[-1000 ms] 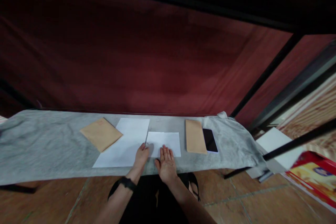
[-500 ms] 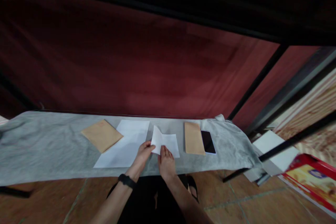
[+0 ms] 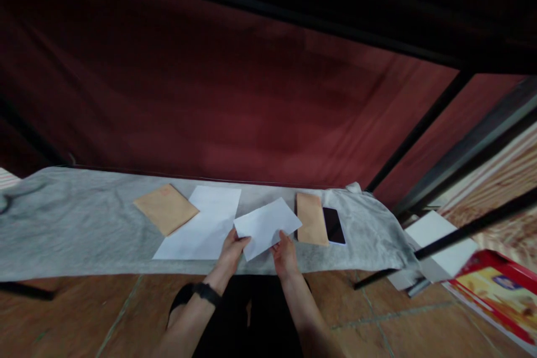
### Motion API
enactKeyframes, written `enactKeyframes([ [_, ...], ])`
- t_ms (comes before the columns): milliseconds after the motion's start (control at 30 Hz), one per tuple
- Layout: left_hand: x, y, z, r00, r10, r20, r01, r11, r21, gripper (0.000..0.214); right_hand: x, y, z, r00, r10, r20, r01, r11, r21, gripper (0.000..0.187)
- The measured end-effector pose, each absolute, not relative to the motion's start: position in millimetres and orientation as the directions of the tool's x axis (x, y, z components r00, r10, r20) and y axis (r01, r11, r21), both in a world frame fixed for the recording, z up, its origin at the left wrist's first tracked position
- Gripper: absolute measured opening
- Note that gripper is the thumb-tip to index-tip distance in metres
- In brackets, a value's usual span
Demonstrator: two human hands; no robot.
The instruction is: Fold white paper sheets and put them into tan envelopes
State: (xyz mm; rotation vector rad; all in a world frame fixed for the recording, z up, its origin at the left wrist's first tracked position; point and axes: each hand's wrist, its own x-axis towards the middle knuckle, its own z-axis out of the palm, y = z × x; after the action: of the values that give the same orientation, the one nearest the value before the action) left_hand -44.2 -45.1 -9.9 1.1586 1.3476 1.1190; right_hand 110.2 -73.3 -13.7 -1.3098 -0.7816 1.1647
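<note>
A white sheet of paper [image 3: 267, 226] is held tilted over the cloth-covered bench, its right corner overlapping a brown envelope [image 3: 311, 218]. My left hand [image 3: 231, 247] pinches the paper's left end, thumb on top. At its lower right edge my right hand [image 3: 286, 254] grips it too, thumb on top and fingers underneath, partly hidden. To the left, more white paper [image 3: 210, 224] lies flat, with a second brown envelope [image 3: 166, 210] resting over its left edge.
A dark-screened phone [image 3: 334, 226] lies beside the right envelope. Grey cloth [image 3: 100, 229] covers the narrow bench. Behind it hangs a dark red panel [image 3: 251, 100] with black bars. On the right are a white box [image 3: 444, 246] and a red-and-yellow box [image 3: 499, 285].
The paper, half folded over under my hands before, is now one flat, larger-looking rectangle, turned at an angle. My right hand has shifted right, from pressing on it to gripping its edge.
</note>
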Motion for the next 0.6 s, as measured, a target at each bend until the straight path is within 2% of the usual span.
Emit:
enactKeyframes([
  [67, -45.1, -36.3, -16.4, -0.077, 0.996, -0.034, 0.161, 0.046, 0.986, 0.056, 115.6, -83.0, -25.9, 0.239, 0.949, -0.206, -0.187, -0.163, -0.969, 0.047],
  [233, -54.7, -16.4, -21.6, -0.068, 0.998, 0.014, 0.296, 0.007, 0.955, 0.067, 134.5, -110.2, -40.5, 0.069, 0.951, -0.302, -0.173, -0.287, -0.942, 0.044],
  [300, -57.5, -14.8, -22.0, -0.032, 0.998, 0.052, 0.426, -0.034, 0.904, 0.071, 140.9, -117.4, -41.8, 0.016, 0.951, -0.308, -0.151, -0.302, -0.941, 0.043],
  [367, -56.6, -17.8, -22.1, 0.005, 0.992, 0.125, 0.642, -0.099, 0.76, 0.071, 144.9, -118.4, -41.0, 0.064, 0.963, -0.26, -0.059, -0.257, -0.965, 0.043],
  [433, -50.6, -24.3, -21.7, 0.036, 0.975, 0.22, 0.827, -0.153, 0.542, 0.068, 145.4, -112.3, -38.4, 0.164, 0.969, -0.183, 0.052, -0.194, -0.98, 0.043],
  [500, -39.8, -31.7, -21.5, 0.092, 0.948, 0.304, 0.9, -0.21, 0.382, 0.063, 142.1, -100.8, -35.1, 0.245, 0.965, -0.093, 0.145, -0.132, -0.981, 0.041],
  [600, -19.9, -38.6, -23.1, 0.208, 0.905, 0.37, 0.918, -0.311, 0.246, 0.061, 130.9, -79.2, -31.4, 0.252, 0.96, 0.125, 0.399, 0.014, -0.917, 0.044],
])
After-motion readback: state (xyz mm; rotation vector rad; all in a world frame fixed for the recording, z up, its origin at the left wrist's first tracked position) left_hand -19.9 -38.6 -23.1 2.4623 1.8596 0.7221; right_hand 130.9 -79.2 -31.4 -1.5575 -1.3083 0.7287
